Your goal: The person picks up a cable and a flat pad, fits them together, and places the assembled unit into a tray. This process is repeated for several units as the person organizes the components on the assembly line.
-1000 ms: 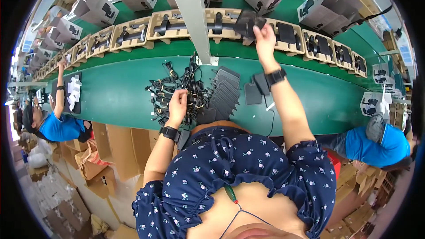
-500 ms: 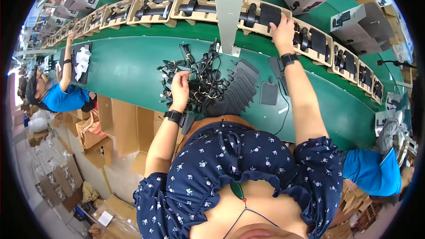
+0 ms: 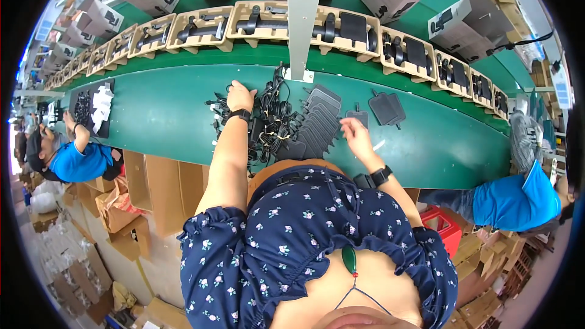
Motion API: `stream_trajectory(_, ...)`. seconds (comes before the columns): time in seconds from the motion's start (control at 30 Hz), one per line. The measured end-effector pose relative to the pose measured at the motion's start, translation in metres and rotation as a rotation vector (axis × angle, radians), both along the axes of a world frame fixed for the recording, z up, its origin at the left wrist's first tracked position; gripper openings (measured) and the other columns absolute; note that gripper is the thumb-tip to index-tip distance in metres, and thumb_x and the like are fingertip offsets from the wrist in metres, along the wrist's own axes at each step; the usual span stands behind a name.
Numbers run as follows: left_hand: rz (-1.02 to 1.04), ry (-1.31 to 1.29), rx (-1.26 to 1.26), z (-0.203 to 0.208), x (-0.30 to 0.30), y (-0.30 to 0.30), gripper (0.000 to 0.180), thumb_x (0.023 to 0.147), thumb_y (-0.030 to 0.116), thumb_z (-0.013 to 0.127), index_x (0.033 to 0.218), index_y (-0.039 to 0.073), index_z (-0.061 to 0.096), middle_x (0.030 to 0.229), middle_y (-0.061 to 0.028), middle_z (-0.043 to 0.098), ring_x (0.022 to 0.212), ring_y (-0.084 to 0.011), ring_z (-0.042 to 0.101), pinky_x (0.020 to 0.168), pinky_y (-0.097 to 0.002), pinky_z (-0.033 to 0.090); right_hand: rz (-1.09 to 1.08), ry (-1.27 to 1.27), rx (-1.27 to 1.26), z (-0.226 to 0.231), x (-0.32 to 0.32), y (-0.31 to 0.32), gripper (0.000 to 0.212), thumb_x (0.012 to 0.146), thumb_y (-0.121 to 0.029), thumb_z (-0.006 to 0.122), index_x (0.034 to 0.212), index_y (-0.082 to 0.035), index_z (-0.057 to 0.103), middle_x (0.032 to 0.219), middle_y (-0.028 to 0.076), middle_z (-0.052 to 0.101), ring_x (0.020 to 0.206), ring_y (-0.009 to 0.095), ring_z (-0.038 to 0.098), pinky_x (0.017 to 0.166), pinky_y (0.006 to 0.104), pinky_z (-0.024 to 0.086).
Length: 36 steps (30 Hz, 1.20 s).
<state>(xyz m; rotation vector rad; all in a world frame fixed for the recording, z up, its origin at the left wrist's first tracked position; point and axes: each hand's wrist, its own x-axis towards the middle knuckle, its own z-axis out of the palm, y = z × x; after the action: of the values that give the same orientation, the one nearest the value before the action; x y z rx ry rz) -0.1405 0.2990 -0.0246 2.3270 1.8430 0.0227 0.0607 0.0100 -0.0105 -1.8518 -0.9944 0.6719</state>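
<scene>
Hands (image 3: 241, 96) (image 3: 358, 138) at green bench (image 3: 161, 106) (workshop (image 3: 170, 262), perhaps)

From here I see black cables (image 3: 268, 111), bundled, heaped at eleven o'clock; flat dark-grey pads (image 3: 317, 123) overlap in a fan at one o'clock.

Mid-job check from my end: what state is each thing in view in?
Cables: coiled, some banded, heaped together
Fanned black pads: overlapping in a row
Paired black pads: flat, overlapping
Single black pad: flat
Left hand: at the cables, grip unclear
Right hand: fingers bent near the single black pad, contact unclear
Tan trays: uncovered, holding black parts
Grey cartons: upright, open-topped
</scene>
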Motion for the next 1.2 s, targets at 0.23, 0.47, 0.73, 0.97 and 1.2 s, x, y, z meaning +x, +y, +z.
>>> stream_trajectory(0.23, 0.259, -1.161, -0.455, 0.0, -0.023, 0.004, 0.044, 0.075, 0.003, 0.06, 0.111, -0.003, 0.036, 0.09, -0.0132, 0.062, 0.069, -0.013, 0.057, 0.053, -0.0226, 0.045, 0.038, 0.236, -0.032, 0.034, -0.012, -0.005, 0.015, 0.086, -0.005, 0.048, 0.099, -0.004, 0.056, 0.075, 0.004, 0.057, 0.066, 0.011, 0.055, 0.062, 0.0239, 0.045)
stream_trajectory(0.47, -0.196, -1.456, -0.825, 0.116, -0.036, -0.092, 0.022, 0.085, 0.006, 0.054, 0.106, 0.002, 0.051, 0.094, -0.0065, 0.062, 0.085, -0.0095, 0.056, 0.075, -0.021, 0.045, 0.349, 0.149, 0.139, 0.104, -0.066, 0.064, 0.033, 0.086, -0.021, 0.056, 0.114, -0.004, 0.052, 0.099, 0.007, 0.055, 0.089, 0.013, 0.055, 0.077, 0.0252, 0.044)
stream_trajectory(0.73, -0.465, -1.223, -0.144, 0.154, -0.044, -0.131, 0.033, 0.078, -0.005, 0.052, 0.11, 0.002, 0.05, 0.106, -0.0114, 0.052, 0.092, -0.0159, 0.055, 0.076, -0.025, 0.046, 0.336, 0.4, 0.218, 0.128, -0.085, 0.087, 0.026, 0.089, -0.016, 0.05, 0.112, -0.002, 0.049, 0.087, 0.002, 0.058, 0.082, 0.009, 0.054, 0.073, 0.0238, 0.045)
stream_trajectory(0.97, -0.926, -0.795, -0.116, 0.155, -0.023, -0.124, 0.06, 0.066, -0.013, 0.045, 0.123, 0.007, 0.044, 0.127, -0.013, 0.045, 0.126, -0.032, 0.031, 0.102, -0.0443, 0.023, 0.666, -0.505, 0.181, 0.167, -0.082, 0.052, 0.036, 0.076, -0.03, 0.064, 0.094, -0.001, 0.052, 0.087, 0.015, 0.056, 0.077, 0.033, 0.053, 0.071, 0.0396, 0.043)
stream_trajectory(1.2, -0.758, -1.088, -1.077, 0.135, -0.015, -0.13, 0.03, 0.093, 0.022, 0.042, 0.114, 0.001, 0.048, 0.098, -0.0082, 0.059, 0.091, -0.0116, 0.053, 0.081, -0.0265, 0.043, 0.295, -0.02, 0.27, 0.159, -0.068, 0.045, 0.024, 0.077, -0.007, 0.064, 0.099, -0.003, 0.058, 0.088, 0.003, 0.051, 0.073, 0.008, 0.05, 0.061, 0.0204, 0.041)
